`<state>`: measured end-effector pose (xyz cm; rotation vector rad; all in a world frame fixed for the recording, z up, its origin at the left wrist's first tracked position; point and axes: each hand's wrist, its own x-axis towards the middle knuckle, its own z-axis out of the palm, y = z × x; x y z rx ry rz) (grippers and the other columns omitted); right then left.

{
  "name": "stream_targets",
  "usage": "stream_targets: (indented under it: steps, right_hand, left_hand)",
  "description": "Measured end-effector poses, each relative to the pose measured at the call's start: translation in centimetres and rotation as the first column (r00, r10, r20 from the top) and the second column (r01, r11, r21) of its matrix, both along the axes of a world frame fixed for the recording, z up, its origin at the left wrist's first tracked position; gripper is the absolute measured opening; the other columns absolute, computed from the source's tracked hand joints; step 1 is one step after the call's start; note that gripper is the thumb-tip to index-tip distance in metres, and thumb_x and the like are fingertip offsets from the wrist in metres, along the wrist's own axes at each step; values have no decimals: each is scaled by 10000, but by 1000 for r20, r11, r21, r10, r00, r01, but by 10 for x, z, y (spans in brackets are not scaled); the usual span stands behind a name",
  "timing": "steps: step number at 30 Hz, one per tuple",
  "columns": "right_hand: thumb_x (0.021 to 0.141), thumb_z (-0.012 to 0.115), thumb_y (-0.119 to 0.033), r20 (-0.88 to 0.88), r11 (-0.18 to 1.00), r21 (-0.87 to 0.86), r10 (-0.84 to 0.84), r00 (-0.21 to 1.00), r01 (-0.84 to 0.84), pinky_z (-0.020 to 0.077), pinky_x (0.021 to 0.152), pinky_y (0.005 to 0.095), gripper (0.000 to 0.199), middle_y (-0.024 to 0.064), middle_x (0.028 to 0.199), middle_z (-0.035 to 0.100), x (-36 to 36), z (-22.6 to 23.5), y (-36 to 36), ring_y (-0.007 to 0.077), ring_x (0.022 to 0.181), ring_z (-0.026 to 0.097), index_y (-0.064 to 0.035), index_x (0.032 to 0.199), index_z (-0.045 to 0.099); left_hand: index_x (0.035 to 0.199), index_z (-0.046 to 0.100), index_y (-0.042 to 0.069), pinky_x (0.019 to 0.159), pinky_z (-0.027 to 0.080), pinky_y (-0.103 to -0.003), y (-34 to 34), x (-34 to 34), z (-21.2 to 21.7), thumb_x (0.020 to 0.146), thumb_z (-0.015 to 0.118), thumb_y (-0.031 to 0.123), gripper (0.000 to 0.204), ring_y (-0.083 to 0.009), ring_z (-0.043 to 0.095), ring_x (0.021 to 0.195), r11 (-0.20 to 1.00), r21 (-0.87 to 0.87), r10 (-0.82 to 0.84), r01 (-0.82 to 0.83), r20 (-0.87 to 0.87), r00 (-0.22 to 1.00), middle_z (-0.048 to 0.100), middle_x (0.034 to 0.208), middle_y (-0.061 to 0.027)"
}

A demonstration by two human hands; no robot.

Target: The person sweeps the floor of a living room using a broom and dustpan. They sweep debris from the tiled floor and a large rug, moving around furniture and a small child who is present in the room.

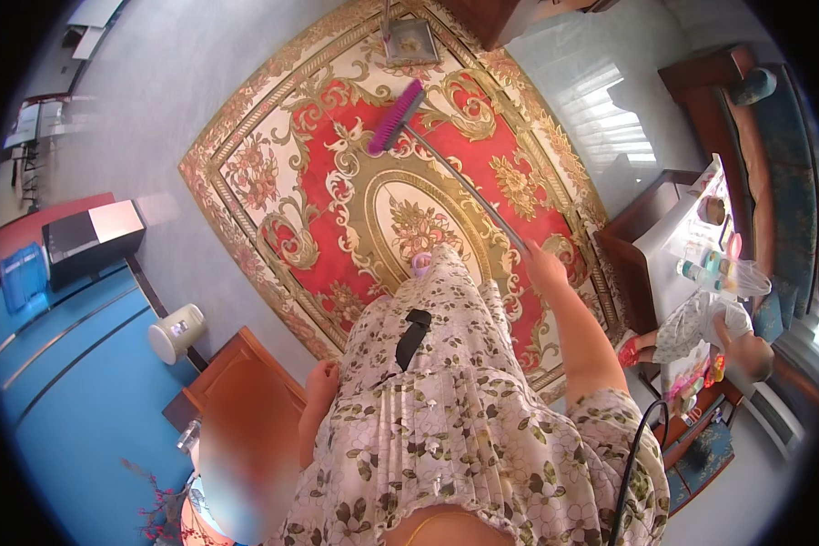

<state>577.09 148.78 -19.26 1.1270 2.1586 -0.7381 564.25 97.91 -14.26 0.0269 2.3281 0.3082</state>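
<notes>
My right hand [544, 266] is closed round the end of a long grey broom handle [469, 189]. The handle slopes away to the far left, to the broom head [399, 116], whose purple bristles rest on or just above the patterned red and cream rug [314, 241]. My left hand [321, 380] hangs low beside my flowered dress, its fingers curled and nothing visible in them. Beyond the broom, near the far edge of the rug, stands a grey dustpan [411, 43] with an upright handle.
On the right, a person [692, 332] stands beside a table [646, 246] covered with small items and plastic bags. A dark sofa [783, 182] lies beyond. To the left are a white bin [176, 334], a black box [93, 235] and a brown wooden piece of furniture [237, 359].
</notes>
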Motion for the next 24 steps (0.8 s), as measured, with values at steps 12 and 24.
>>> stream_targets:
  steps: [12, 24]
  right_hand:
    - [915, 397, -343, 273, 985, 69, -172, 947, 159, 470, 788, 497, 398, 228, 976, 633, 121, 57, -17, 417, 904, 599, -141, 1235, 522]
    - [915, 395, -195, 50, 964, -111, 250, 967, -243, 484, 721, 502, 347, 210, 857, 651, -203, 20, -33, 386, 823, 639, -178, 1260, 411]
  left_hand:
    - [914, 644, 67, 711, 492, -436, -52, -70, -10, 830, 578, 293, 250, -335, 636, 805, 985, -153, -58, 76, 120, 991, 657, 818, -166]
    - [908, 638, 113, 659, 487, -387, 99, -260, -15, 835, 569, 262, 180, -298, 634, 760, 988, 128, -70, 84, -110, 991, 654, 781, -112]
